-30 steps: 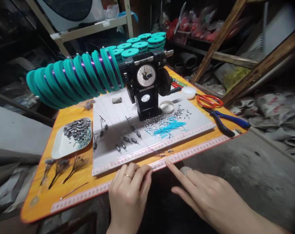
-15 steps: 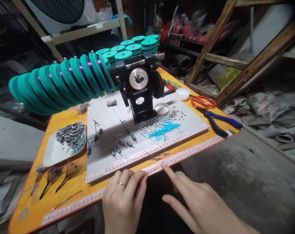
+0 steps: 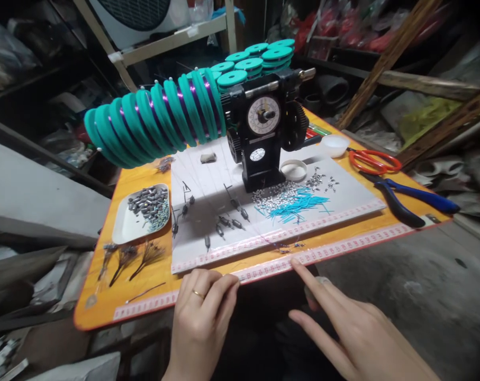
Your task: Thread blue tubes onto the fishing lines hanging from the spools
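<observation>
My left hand [image 3: 208, 307], with a ring on one finger, is closed in a pinch at the table's front edge. What sits between its thumb and forefinger is too fine or hidden to make out. My right hand [image 3: 343, 317] is open, its thumb and forefinger apart, and the forefinger's tip rests on the pink-and-white measuring tape [image 3: 343, 244] along that edge. Just beyond this fingertip lie small metal pieces [image 3: 285, 248] with thin line. Further back, grey sinkers [image 3: 219, 230] hang or lie on threads over the white board [image 3: 200, 211].
A black winding machine [image 3: 261, 137] with a dial carries teal spools [image 3: 156, 116] of purple line. Around it are a white tray [image 3: 120, 233] of sinkers, blue tube pieces [image 3: 299, 206], white beads [image 3: 271, 196], red-handled scissors [image 3: 374, 161] and pliers [image 3: 418, 196].
The view has swung left, so the table appears further right. My hands are wider apart: the left has shifted leftward along the edge, while the right forefinger stays on the tape.
</observation>
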`<move>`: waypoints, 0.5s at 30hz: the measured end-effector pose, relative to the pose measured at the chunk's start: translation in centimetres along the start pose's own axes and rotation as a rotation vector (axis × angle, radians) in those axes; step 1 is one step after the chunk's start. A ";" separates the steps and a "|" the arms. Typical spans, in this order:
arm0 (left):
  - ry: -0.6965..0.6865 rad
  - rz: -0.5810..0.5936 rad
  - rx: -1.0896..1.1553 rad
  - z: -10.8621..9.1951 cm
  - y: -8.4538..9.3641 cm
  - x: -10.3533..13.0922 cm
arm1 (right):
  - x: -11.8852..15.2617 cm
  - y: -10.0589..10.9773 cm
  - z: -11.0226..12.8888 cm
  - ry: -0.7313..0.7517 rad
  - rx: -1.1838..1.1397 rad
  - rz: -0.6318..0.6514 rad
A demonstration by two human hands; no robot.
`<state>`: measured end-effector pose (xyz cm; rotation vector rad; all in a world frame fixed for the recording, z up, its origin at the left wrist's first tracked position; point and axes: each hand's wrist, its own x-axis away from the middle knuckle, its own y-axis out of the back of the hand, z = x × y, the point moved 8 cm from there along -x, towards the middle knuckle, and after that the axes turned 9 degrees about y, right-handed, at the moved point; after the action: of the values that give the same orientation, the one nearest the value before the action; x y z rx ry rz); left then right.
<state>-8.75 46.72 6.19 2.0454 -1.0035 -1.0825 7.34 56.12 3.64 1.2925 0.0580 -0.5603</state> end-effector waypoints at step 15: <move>0.043 -0.004 0.053 0.4 0.3 0.2 | 0.1 -0.3 0.0 -0.007 -0.031 0.004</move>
<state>-9.11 46.32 6.11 2.1052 -1.0165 -1.0195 7.36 56.04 3.34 1.2601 0.0581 -0.5580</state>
